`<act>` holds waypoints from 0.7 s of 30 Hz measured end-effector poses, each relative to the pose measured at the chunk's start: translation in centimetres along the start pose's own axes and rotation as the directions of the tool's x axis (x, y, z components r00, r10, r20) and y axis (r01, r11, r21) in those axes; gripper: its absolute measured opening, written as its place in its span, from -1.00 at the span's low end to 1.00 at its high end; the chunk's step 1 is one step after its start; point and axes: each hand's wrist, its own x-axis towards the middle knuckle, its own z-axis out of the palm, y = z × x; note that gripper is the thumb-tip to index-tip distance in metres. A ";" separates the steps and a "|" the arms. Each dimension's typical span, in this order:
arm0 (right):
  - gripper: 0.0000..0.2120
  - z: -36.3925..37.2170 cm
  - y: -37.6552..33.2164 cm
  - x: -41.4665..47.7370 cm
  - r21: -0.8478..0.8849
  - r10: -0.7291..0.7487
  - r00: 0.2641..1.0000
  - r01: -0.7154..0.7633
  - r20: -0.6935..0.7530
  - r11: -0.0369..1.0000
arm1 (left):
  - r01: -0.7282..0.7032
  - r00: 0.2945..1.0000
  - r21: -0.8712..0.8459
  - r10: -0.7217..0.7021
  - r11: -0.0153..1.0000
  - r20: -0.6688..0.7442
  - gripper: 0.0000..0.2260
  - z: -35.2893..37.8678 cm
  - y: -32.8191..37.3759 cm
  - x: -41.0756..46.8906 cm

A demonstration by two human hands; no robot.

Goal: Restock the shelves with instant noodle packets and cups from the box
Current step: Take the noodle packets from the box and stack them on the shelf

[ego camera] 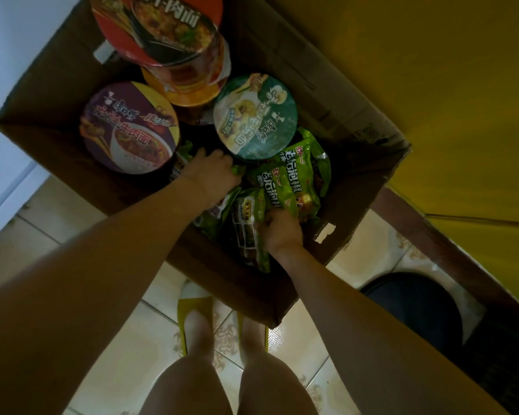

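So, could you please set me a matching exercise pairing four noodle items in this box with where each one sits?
Things: 1 purple-lidded cup; 2 red-lidded cup; 3 teal-lidded cup; 4 green packet.
Places: A in the grip of the right hand; B far end of the box; C left side of the box; D centre of the box.
Pairs: 1-C; 2-B; 3-D; 4-A.

Both arms reach down, left hand [212,172] curled, right hand [280,232] gripping green packet [244,226].
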 end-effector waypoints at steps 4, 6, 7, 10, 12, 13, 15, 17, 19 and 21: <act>-0.74 -0.5 -0.3 -1.3 0.006 -0.041 0.999 0.041 0.021 0.999 | -0.056 0.998 -0.020 0.056 0.998 -0.005 -0.46 -0.2 0.4 -1.9; -0.80 -0.5 -0.5 -2.3 0.017 -0.073 0.997 0.073 0.016 0.997 | -0.062 0.998 -0.030 0.062 0.998 -0.007 -0.48 -0.4 0.5 -3.0; -0.79 -0.6 -0.6 -3.0 0.004 -0.091 0.996 0.091 0.005 0.996 | -0.059 0.998 -0.034 0.059 0.998 -0.009 -0.51 -0.5 0.4 -3.6; -0.77 -1.1 -0.6 -5.1 -0.002 -0.148 0.989 0.148 -0.028 0.989 | -0.055 0.997 -0.058 0.052 0.997 -0.053 -0.52 -1.7 0.1 -5.7; -0.79 -2.1 -1.0 -6.5 0.029 -0.159 0.984 0.162 -0.075 0.986 | -0.049 0.994 -0.128 0.036 0.991 -0.100 -0.54 -3.1 -0.2 -7.1; -0.78 -2.8 -1.3 -7.1 0.032 -0.161 0.982 0.165 -0.095 0.986 | -0.047 0.991 -0.165 0.026 0.985 -0.130 -0.54 -3.8 -0.3 -7.7; -0.66 -4.5 -2.1 -8.1 0.022 -0.171 0.978 0.175 -0.120 0.984 | -0.040 0.983 -0.238 -0.005 0.970 -0.184 -0.55 -5.2 -0.5 -9.1; -0.58 -6.3 -3.2 -9.4 0.001 -0.185 0.974 0.187 -0.131 0.982 | -0.022 0.972 -0.339 -0.059 0.941 -0.227 -0.57 -6.4 -0.8 -10.7; -0.59 -8.0 -4.2 -11.0 -0.034 -0.202 0.970 0.199 -0.138 0.979 | 0.005 0.960 -0.419 -0.122 0.908 -0.254 -0.55 -7.5 -1.2 -12.8; -0.59 -9.4 -5.1 -12.9 -0.044 -0.231 0.961 0.227 -0.152 0.973 | 0.026 0.941 -0.497 -0.189 0.867 -0.281 -0.53 -8.4 -1.4 -15.2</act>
